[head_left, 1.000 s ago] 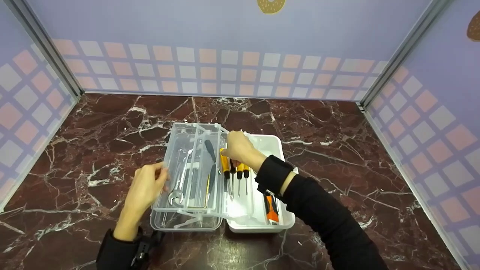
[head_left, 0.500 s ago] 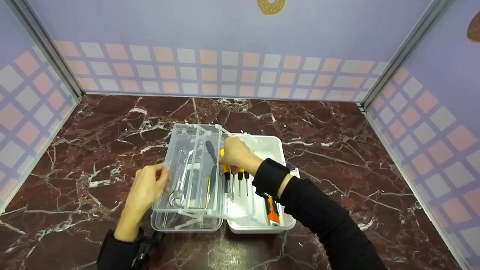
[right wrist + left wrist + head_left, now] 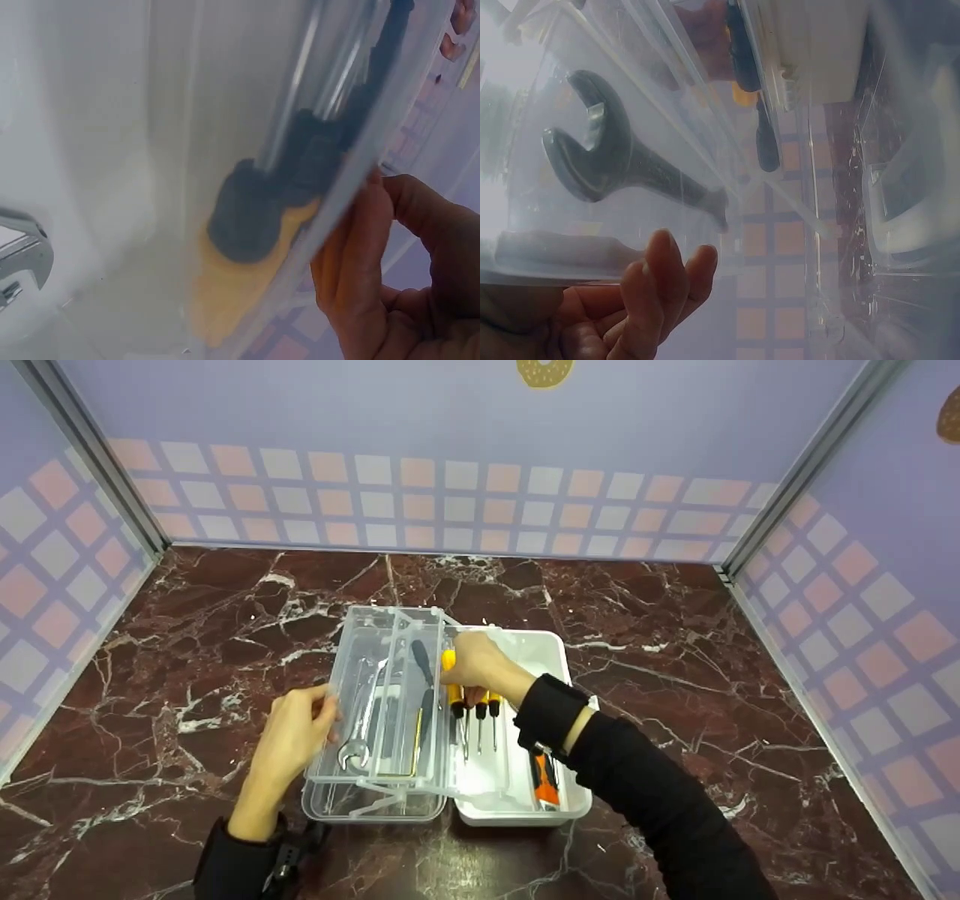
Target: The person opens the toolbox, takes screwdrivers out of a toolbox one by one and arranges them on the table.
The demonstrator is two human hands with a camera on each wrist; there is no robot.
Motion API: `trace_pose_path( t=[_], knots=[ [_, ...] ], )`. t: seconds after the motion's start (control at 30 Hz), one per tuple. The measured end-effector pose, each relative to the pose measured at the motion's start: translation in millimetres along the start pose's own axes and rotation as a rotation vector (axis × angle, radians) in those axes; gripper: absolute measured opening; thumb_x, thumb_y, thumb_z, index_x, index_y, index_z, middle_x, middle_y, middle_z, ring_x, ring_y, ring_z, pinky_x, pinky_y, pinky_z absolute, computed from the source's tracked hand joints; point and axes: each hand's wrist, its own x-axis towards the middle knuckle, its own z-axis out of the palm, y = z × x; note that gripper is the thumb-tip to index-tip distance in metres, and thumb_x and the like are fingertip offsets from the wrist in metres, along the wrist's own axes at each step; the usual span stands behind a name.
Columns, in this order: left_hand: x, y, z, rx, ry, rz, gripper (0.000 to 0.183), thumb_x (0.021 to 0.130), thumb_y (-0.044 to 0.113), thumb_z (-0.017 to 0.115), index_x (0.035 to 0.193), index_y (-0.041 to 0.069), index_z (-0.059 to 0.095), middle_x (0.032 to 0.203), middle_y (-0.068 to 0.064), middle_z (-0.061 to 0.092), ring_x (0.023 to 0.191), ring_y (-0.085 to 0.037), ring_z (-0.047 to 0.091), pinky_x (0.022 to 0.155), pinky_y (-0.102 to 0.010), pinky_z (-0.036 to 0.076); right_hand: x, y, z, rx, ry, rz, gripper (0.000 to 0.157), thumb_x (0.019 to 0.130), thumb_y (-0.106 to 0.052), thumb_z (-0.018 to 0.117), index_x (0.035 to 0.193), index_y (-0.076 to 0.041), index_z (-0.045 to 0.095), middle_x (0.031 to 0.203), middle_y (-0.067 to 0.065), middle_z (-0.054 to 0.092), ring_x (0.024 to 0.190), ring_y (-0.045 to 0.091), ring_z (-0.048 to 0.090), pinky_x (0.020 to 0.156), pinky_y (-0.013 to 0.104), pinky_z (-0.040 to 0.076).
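Note:
A tool box stands unfolded: a clear plastic lid and raised tray (image 3: pixel 420 769) at left, a white base (image 3: pixel 559 660) at right. My right hand (image 3: pixel 484 664) bends over several yellow-and-black screwdrivers (image 3: pixel 481 706) in a clear compartment and grips a yellow screwdriver handle (image 3: pixel 448 660); the palm hides part of the row. Through a cloudy clear wall, the right wrist view shows black-and-yellow handles (image 3: pixel 244 217) beside my fingers (image 3: pixel 360 255). My left hand (image 3: pixel 296 727) rests by the tray's left edge, fingers loosely bent (image 3: pixel 660 292), near an open-end wrench (image 3: pixel 607 142).
An orange-and-black tool (image 3: pixel 545 780) lies in the base's right part. The tray also holds a dark-handled tool (image 3: pixel 421 660) and a gold hex key (image 3: pixel 416 742). Dark red marble tabletop (image 3: pixel 675 720) surrounds the box, with patterned panels (image 3: pixel 480 480) behind it.
My right hand shifts slightly over the screwdrivers, and the leftmost yellow handle moves a little to the right. My left hand stays at the tray's edge.

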Motion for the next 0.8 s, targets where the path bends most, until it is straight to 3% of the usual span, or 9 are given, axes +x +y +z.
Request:
trace_pose_path(
  t=[0.07, 0.17, 0.3, 0.4, 0.6, 0.8],
  knots=[
    [-0.1, 0.4, -0.2, 0.001, 0.003, 0.002, 0.021, 0.089, 0.004, 0.045, 0.078, 0.0, 0.062, 0.067, -0.007, 0.062, 0.047, -0.013, 0.055, 0.033, -0.023, 0.038, -2, 1, -4.0, 0.07, -0.035, 0.03, 0.025, 0.077, -0.015, 0.063, 0.063, -0.003, 0.046, 0.056, 0.017, 0.061, 0.048, 0.023, 0.062, 0.045, 0.028, 0.051],
    [-0.1, 0.4, -0.3, 0.0, -0.001, -0.001, 0.02, 0.089, 0.004, 0.046, 0.079, -0.001, 0.063, 0.068, -0.008, 0.062, 0.047, -0.013, 0.055, 0.033, -0.023, 0.038, -5, 3, -10.0, 0.089, -0.041, 0.027, 0.028, 0.079, -0.02, 0.063, 0.062, -0.001, 0.05, 0.057, 0.016, 0.062, 0.051, 0.023, 0.063, 0.048, 0.028, 0.052],
    [-0.3, 0.4, -0.5, 0.007, -0.004, 0.0, 0.021, 0.09, 0.005, 0.046, 0.08, -0.001, 0.063, 0.067, -0.007, 0.062, 0.047, -0.013, 0.055, 0.032, -0.023, 0.038, -11, 5, -18.7, 0.097, -0.002, -0.016, 0.029, 0.079, -0.02, 0.063, 0.059, 0.001, 0.059, 0.056, 0.014, 0.062, 0.051, 0.021, 0.063, 0.053, 0.03, 0.053],
    [-0.2, 0.0, -0.5, 0.013, -0.005, 0.005, 0.021, 0.09, 0.005, 0.045, 0.078, 0.0, 0.062, 0.067, -0.007, 0.062, 0.047, -0.013, 0.055, 0.032, -0.023, 0.038, -18, 6, -28.0, 0.165, 0.036, -0.029, 0.022, 0.08, -0.016, 0.064, 0.067, 0.002, 0.06, 0.059, 0.012, 0.062, 0.053, 0.021, 0.063, 0.055, 0.031, 0.053],
    [-0.2, -0.2, -0.8, 0.008, -0.009, 0.009, 0.02, 0.089, 0.005, 0.046, 0.082, -0.001, 0.063, 0.07, -0.007, 0.062, 0.048, -0.013, 0.055, 0.033, -0.024, 0.038, -36, 15, -59.8, 0.26, 0.076, -0.007, 0.014, 0.082, -0.013, 0.062, 0.086, 0.0, 0.056, 0.076, 0.011, 0.061, 0.062, 0.019, 0.062, 0.055, 0.025, 0.053],
    [0.3, -0.3, -0.7, 0.021, -0.01, 0.007, 0.02, 0.09, 0.006, 0.046, 0.084, -0.001, 0.063, 0.067, -0.006, 0.062, 0.048, -0.012, 0.055, 0.033, -0.024, 0.038, -54, 43, -94.8, 0.245, 0.155, 0.001, 0.018, 0.082, -0.013, 0.062, 0.091, 0.001, 0.059, 0.083, 0.012, 0.061, 0.063, 0.019, 0.062, 0.054, 0.025, 0.053]
  ],
)
